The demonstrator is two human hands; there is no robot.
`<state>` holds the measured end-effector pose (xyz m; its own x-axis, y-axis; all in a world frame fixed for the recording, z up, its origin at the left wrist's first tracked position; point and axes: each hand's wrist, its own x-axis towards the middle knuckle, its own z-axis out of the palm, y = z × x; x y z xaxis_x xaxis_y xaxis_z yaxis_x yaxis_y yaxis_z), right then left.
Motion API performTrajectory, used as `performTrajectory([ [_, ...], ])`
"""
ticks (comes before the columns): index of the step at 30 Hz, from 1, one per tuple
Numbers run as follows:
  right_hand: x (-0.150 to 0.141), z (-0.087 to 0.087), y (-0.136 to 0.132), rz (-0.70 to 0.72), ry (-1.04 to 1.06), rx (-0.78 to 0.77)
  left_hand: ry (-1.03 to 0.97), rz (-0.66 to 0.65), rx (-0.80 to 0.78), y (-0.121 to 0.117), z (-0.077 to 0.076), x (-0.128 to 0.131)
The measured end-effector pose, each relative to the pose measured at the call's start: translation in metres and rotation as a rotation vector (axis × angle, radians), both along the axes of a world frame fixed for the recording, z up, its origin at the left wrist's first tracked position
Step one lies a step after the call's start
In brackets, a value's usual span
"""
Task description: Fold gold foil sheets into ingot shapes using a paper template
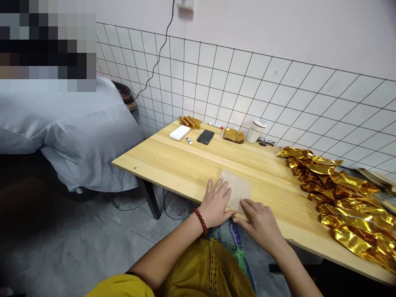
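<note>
A small, pale sheet of paper (239, 187) lies on the wooden table (173, 159) by its front edge. My left hand (216, 203), with a red bead bracelet at the wrist, rests with fingers spread over the sheet's left side. At the sheet's lower right, my right hand (261, 220) touches it with its fingertips, the thumb held apart from the index finger. Both hands are open, and the thumbs come close together at the table edge. The part of the sheet under my fingers is hidden.
Crumpled gold foil (343, 189) covers the table's right end. Along the back are folded gold pieces (190, 122), a white power bank (180, 133), a phone (206, 137), a marker (215, 126), a gold packet (233, 135), a lidded cup (256, 131) and glasses (266, 142).
</note>
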<state>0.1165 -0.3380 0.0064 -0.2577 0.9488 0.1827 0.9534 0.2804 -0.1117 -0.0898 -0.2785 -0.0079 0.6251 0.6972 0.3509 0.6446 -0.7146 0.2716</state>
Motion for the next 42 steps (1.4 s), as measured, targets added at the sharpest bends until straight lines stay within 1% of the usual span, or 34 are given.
performTrajectory([
  [2, -0.014, 0.006, -0.004, 0.076, 0.091, -0.053, 0.002, -0.079, -0.021, -0.007, -0.003, 0.003],
  [3, -0.015, 0.008, -0.003, 0.117, 0.128, -0.064, 0.001, -0.120, -0.036, -0.010, -0.006, 0.004],
  [4, -0.012, 0.009, 0.000, 0.153, 0.151, -0.066, -0.001, -0.145, -0.051, -0.012, -0.009, 0.004],
  [6, 0.001, 0.007, 0.010, 0.199, 0.146, -0.068, -0.002, -0.142, -0.068, -0.012, -0.013, 0.002],
  [7, 0.010, 0.004, 0.015, 0.206, 0.128, -0.085, 0.004, -0.124, -0.065, -0.010, -0.014, 0.001],
  [10, 0.027, -0.003, 0.021, 0.134, 0.086, -0.112, 0.041, -0.087, -0.038, -0.002, -0.012, -0.005],
  [12, 0.025, -0.005, 0.016, 0.115, 0.087, -0.109, 0.050, -0.076, -0.022, 0.001, -0.008, -0.009],
  [14, 0.017, -0.004, 0.008, 0.141, 0.104, -0.123, 0.043, -0.077, -0.015, 0.001, -0.006, -0.013],
  [17, 0.008, -0.005, 0.005, 0.165, 0.156, -0.114, 0.005, -0.101, -0.023, -0.001, -0.010, -0.021],
  [21, 0.013, -0.016, 0.014, 0.155, 0.221, -0.063, -0.075, -0.158, -0.028, -0.001, -0.018, -0.032],
  [24, 0.018, -0.025, 0.016, 0.170, 0.270, -0.007, -0.108, -0.195, -0.017, 0.001, -0.021, -0.040],
  [26, 0.018, -0.027, 0.012, 0.191, 0.317, 0.034, -0.145, -0.209, -0.011, 0.001, -0.021, -0.045],
  [29, 0.017, -0.025, 0.006, 0.221, 0.375, 0.065, -0.258, -0.220, -0.007, 0.002, -0.021, -0.049],
  [32, 0.017, -0.022, 0.006, 0.185, 0.427, 0.037, -0.385, -0.178, -0.042, 0.003, -0.021, -0.048],
  [35, 0.017, -0.023, 0.016, 0.055, 0.531, -0.024, -0.431, -0.049, -0.098, 0.008, -0.019, -0.041],
  [38, 0.016, -0.025, 0.032, -0.066, 0.616, -0.067, -0.383, 0.086, -0.123, 0.015, -0.015, -0.033],
  [40, 0.016, -0.026, 0.041, -0.102, 0.610, -0.070, -0.319, 0.129, -0.133, 0.021, -0.011, -0.029],
  [42, 0.015, -0.023, 0.047, -0.111, 0.581, -0.081, -0.265, 0.142, -0.153, 0.026, -0.008, -0.028],
])
